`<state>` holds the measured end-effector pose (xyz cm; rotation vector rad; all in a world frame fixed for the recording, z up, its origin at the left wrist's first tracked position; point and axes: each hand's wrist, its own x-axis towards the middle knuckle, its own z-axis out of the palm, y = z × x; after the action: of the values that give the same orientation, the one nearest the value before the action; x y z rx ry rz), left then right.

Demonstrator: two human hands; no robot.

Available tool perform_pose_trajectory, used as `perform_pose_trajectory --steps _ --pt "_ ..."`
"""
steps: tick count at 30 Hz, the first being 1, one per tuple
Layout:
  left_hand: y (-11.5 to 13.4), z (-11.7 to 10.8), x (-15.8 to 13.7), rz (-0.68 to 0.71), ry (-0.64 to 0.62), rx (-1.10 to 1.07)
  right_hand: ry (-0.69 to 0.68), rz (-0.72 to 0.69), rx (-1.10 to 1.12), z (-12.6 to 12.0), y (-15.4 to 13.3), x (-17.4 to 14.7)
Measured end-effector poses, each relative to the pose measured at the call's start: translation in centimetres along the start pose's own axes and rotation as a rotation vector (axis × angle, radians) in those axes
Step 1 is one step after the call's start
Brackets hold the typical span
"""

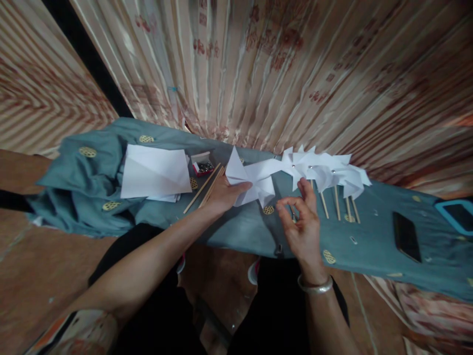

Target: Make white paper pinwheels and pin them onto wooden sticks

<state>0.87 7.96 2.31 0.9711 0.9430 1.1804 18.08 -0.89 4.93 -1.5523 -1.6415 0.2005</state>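
My left hand (220, 193) is closed on a folded white paper pinwheel (261, 176), thumb on top of the paper and fingers hidden beneath it. Its points spread out to the right. Just right of that paper, my right hand (303, 224) is raised, thumb and index finger curled together in a pinch. A small shiny bit shows by those fingers, too small to name. Beyond the right hand lie several finished white paper pinwheels (325, 170), overlapping, with silver pins at their centres and wooden sticks (337, 202) pointing toward me.
White paper sheets (157, 172) are stacked at left. Beside them stands a small open box (202, 165) of silver pins, near loose wooden sticks (201, 190). A dark phone (406, 236) and a blue-framed device (456, 216) lie at right on the green cloth (236, 234). A curtain (229, 74) hangs behind.
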Motion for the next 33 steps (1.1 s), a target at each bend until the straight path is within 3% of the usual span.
perform_pose_trajectory --steps 4,9,33 --pt "0.5 0.9 -0.9 -0.001 0.003 0.061 -0.024 -0.077 -0.025 1.1 -1.6 0.3" --pt "0.0 1.4 -1.3 -0.046 -0.021 0.101 -0.025 -0.066 -0.068 2.2 -1.3 0.5" --pt "0.1 1.3 -1.2 -0.063 -0.106 0.087 -0.098 0.014 0.064 2.2 -0.7 1.2"
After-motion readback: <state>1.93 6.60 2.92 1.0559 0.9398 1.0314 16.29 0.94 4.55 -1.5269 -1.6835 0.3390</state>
